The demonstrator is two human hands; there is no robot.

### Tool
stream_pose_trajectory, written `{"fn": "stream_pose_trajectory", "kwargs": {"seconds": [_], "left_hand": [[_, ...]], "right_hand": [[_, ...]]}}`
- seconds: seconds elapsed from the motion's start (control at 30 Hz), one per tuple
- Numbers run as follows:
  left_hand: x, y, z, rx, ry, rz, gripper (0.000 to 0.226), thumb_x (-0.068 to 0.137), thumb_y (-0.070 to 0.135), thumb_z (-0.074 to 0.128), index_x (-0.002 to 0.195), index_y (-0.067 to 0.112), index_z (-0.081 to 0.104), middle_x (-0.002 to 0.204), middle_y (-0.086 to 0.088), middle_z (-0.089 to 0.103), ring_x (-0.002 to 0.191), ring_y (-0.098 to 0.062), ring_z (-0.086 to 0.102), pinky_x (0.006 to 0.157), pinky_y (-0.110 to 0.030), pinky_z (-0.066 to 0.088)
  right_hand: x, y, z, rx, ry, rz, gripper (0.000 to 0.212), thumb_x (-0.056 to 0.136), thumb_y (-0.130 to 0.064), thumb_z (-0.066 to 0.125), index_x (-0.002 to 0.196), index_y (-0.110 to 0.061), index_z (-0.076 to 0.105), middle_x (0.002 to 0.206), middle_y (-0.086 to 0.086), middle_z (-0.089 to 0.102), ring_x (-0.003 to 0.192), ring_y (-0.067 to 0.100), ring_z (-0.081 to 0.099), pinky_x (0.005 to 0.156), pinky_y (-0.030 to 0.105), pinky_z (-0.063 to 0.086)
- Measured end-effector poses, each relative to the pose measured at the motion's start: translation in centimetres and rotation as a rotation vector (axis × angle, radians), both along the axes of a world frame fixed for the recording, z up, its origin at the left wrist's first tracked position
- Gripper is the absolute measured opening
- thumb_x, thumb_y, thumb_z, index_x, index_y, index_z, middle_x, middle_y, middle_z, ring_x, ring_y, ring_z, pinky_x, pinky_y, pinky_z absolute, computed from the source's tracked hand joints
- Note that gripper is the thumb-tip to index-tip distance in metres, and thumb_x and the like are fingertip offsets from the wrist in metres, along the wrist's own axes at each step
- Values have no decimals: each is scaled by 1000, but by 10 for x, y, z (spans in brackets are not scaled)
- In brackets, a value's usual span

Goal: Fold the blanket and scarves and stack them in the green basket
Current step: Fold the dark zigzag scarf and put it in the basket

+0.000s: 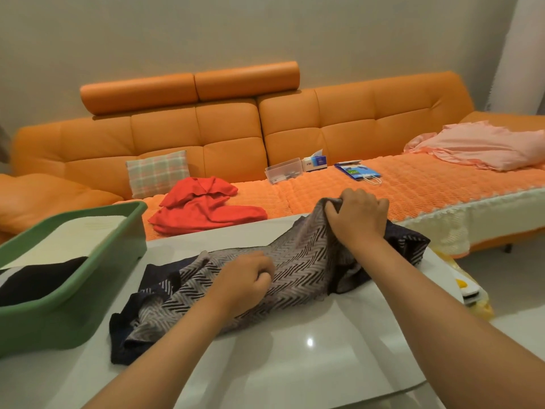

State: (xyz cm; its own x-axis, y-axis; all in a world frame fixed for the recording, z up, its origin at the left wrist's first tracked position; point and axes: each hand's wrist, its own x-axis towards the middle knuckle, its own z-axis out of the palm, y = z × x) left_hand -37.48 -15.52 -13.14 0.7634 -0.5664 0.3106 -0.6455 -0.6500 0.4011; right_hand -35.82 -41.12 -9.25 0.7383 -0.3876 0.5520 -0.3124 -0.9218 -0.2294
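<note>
**One scarf in hand, one still waiting**

The right hand (pixel 356 215) grips a bunched end of the patterned scarf (pixel 295 264) raised near the table's far edge; the left hand (pixel 246 277) is closed on its middle. The scarf lies crumpled, unfolded, across the table (pixel 309 349). At the left edge, the green basket (pixel 73 296) already holds folded cloth. A red scarf (pixel 203 211) waits on the sofa (pixel 413 184).

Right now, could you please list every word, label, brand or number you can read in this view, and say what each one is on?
No text here can be read with confidence.
Tissue box on the sofa: blue and red printing, too small and blurred to read.
Blue paper bag on the sofa: a green patch with markings, too blurred to read.
Clear plastic box: no legible label.
Green basket and patterned scarf: no text visible.
</note>
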Motion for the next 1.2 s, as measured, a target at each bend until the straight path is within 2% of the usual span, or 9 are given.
{"fn": "stream_pose_trajectory", "kwargs": {"seconds": [0.13, 0.23, 0.43, 0.5, 0.57, 0.67, 0.8, 0.97, 1.2], "left_hand": [[23, -36, 8, 26, 82, 81, 23, 91, 12, 42, 100, 25, 58, 102, 9, 57, 89, -12, 53, 79, -32, 45], [47, -49, -2, 219, 277, 44, 37, 100, 35, 45, 136, 28, 50, 135, 1, 56, 117, -18, 54, 100, -34, 42], [87, -39, -32, 621, 250, 254, 69, 98, 65, 18, 157, 30, 13, 165, 1, 7, 151, -24, 10, 120, -54, 13], [94, -36, -37, 688, 233, 384, 74, 98, 66, 16, 157, 22, 13, 165, -6, 6, 151, -30, 8, 119, -57, 8], [95, -35, -36, 690, 162, 467, 71, 99, 61, 23, 153, 15, 27, 161, -11, 20, 148, -32, 17, 117, -55, 13], [83, -40, -28, 426, -114, 386, 41, 99, 43, 42, 131, 20, 53, 137, -4, 50, 125, -25, 46, 102, -43, 37], [42, -50, -18, 80, -133, 4, 20, 89, 50, 56, 95, 31, 53, 98, 14, 52, 86, -7, 49, 72, -31, 43], [26, -45, -33, 248, -170, -2, 18, 86, 44, 60, 97, 30, 57, 98, 12, 56, 95, -12, 54, 67, -30, 38], [34, -43, 9, -349, 263, 200, 13, 96, 17, 59, 94, 22, 71, 91, 6, 70, 83, -9, 60, 77, -25, 42]], "right_hand": [[6, 0, -8, -31, 190, 44, 47, 96, -48, 32, 116, -16, 60, 116, 9, 57, 113, 30, 48, 104, 53, 30], [12, 0, -13, 45, 267, 110, 39, 92, -38, 38, 121, -15, 50, 119, 8, 52, 113, 30, 46, 103, 53, 30], [27, -7, -24, -193, -69, 124, 45, 71, 5, 63, 110, -14, 52, 102, 10, 50, 84, 27, 45, 67, 36, 40], [28, -4, -25, -154, -75, 254, 36, 73, 11, 62, 99, -11, 54, 90, 10, 53, 69, 26, 47, 52, 38, 41], [29, 3, -27, -46, 53, 377, 13, 88, -4, 60, 93, -13, 52, 82, 7, 57, 68, 28, 55, 57, 41, 51], [27, 5, -31, 165, 357, 442, 15, 95, -32, 50, 97, -19, 56, 88, 3, 63, 79, 23, 60, 74, 42, 55], [16, -4, -37, 221, 659, 511, 42, 89, -25, 52, 131, -27, 56, 127, 1, 60, 112, 24, 57, 103, 42, 44], [3, -5, -50, 16, 537, 513, 47, 80, -15, 61, 124, -25, 47, 124, 3, 47, 113, 27, 47, 99, 41, 39], [-13, -6, -41, -129, 390, 375, 29, 89, 1, 52, 111, -17, 54, 112, 4, 62, 104, 29, 56, 95, 37, 35]]}}
